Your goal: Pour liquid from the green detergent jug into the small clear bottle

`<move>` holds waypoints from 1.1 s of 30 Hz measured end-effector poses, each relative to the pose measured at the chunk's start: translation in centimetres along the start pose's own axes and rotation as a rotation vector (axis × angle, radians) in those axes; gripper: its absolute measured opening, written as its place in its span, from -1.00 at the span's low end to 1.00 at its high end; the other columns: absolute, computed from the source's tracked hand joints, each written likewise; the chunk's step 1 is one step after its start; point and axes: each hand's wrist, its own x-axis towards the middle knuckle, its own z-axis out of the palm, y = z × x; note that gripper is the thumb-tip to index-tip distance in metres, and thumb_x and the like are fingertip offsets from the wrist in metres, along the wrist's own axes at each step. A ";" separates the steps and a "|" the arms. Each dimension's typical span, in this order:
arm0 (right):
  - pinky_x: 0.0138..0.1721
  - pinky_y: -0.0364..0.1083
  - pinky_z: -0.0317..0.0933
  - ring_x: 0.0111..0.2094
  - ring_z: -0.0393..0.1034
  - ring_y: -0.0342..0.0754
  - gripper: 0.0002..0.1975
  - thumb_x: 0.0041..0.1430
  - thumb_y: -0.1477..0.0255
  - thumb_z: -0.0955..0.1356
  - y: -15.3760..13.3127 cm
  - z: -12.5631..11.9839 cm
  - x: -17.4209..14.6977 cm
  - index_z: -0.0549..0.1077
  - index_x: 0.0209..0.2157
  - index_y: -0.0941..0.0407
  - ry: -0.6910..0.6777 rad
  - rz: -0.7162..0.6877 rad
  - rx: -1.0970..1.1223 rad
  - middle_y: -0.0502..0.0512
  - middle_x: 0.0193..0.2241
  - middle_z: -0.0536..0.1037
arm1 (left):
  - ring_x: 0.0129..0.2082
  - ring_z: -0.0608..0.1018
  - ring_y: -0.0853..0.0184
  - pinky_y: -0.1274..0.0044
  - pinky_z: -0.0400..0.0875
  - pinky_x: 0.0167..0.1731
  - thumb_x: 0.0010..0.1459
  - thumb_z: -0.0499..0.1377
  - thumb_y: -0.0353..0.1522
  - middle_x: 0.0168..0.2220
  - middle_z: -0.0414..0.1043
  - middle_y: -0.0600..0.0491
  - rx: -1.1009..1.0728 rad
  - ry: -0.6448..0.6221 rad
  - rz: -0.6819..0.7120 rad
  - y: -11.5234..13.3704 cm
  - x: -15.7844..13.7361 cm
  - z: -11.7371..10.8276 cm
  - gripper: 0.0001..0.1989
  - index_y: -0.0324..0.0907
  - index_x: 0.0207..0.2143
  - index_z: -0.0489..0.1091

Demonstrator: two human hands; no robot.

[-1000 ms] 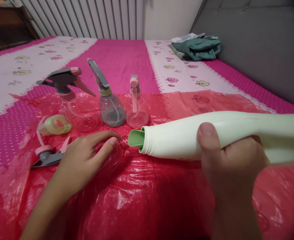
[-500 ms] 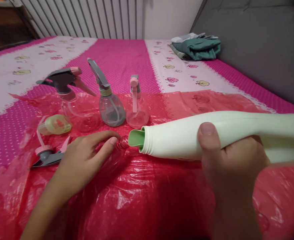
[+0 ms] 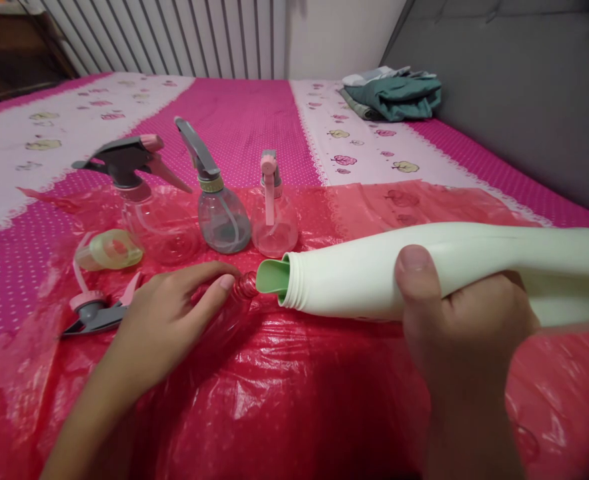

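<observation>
My right hand (image 3: 467,320) is wrapped round a large pale green jug (image 3: 364,277), tipped almost flat with its mouth to the left. A green pouring spout (image 3: 273,276) sticks out of that mouth. It meets the threaded neck of a clear spray bottle (image 3: 224,317) that has no head on it. My left hand (image 3: 174,313) is closed round this tilted bottle, thumb and forefinger near its neck; the other fingers are hidden. I cannot make out any liquid flowing. A loose grey and pink spray head (image 3: 97,310) lies left of my left hand.
Three spray bottles stand behind my hands: a large pink one (image 3: 161,223), a grey one (image 3: 224,217) and a small pink one (image 3: 275,227). A yellow-green translucent cap (image 3: 111,250) lies at left. Red plastic sheeting (image 3: 294,400) covers the bed; folded clothes (image 3: 394,93) lie far right.
</observation>
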 end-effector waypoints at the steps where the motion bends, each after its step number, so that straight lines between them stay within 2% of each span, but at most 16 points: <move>1: -0.16 0.35 0.26 -0.25 0.50 0.51 -0.18 -0.10 -0.40 0.11 0.0 0.0 0.0 0.47 -0.50 0.08 -0.007 0.006 -0.002 0.37 -0.48 0.51 | -0.08 0.70 0.02 0.29 0.44 -0.07 0.30 0.02 0.12 -0.07 0.75 0.10 0.001 0.001 0.001 0.0 0.0 0.0 -0.46 0.04 -0.14 0.66; 6: -0.15 0.34 0.24 -0.24 0.49 0.51 -0.19 -0.08 -0.40 0.11 -0.1 -0.1 0.0 0.47 -0.51 0.08 -0.020 -0.005 -0.005 0.37 -0.47 0.52 | -0.08 0.71 0.02 0.29 0.44 -0.09 0.30 0.02 0.11 -0.09 0.75 0.13 0.001 -0.002 -0.006 0.1 -0.1 -0.1 -0.48 0.05 -0.17 0.66; 13: -0.28 0.19 0.17 -0.38 0.45 0.39 -0.17 -0.02 -0.43 0.06 -0.1 0.0 0.0 0.42 -0.56 0.06 0.014 -0.066 -0.018 0.32 -0.55 0.48 | -0.07 0.71 -0.01 0.28 0.44 -0.07 0.27 0.01 0.13 -0.08 0.75 0.11 0.002 0.002 -0.030 0.2 -0.1 -0.2 -0.46 0.05 -0.16 0.66; 24: -0.26 0.14 0.13 -0.36 0.45 0.36 -0.18 -0.04 -0.43 0.06 0.1 0.0 0.0 0.44 -0.55 0.03 0.006 -0.048 -0.032 0.30 -0.53 0.50 | -0.11 0.71 0.04 0.30 0.44 -0.13 0.31 0.00 0.12 -0.11 0.75 0.12 0.006 0.002 0.009 0.1 -0.1 -0.1 -0.47 0.05 -0.17 0.66; 29: -0.27 0.15 0.13 -0.37 0.44 0.36 -0.27 -0.08 -0.35 0.12 -0.3 -0.3 0.2 0.43 -0.55 0.03 -0.009 -0.038 -0.036 0.31 -0.53 0.49 | -0.08 0.70 0.02 0.29 0.44 -0.09 0.33 0.00 0.11 -0.06 0.75 0.07 0.009 -0.010 0.002 0.2 -0.2 -0.2 -0.45 0.02 -0.15 0.66; 33: -0.23 0.20 0.15 -0.32 0.45 0.45 -0.34 -0.16 -0.31 0.13 -0.5 -0.4 0.2 0.38 -0.56 0.01 -0.034 0.017 -0.024 0.35 -0.52 0.49 | -0.07 0.70 0.01 0.28 0.45 -0.08 0.33 0.01 0.11 -0.05 0.75 0.06 -0.002 -0.015 0.002 0.3 -0.2 -0.3 -0.46 0.02 -0.13 0.66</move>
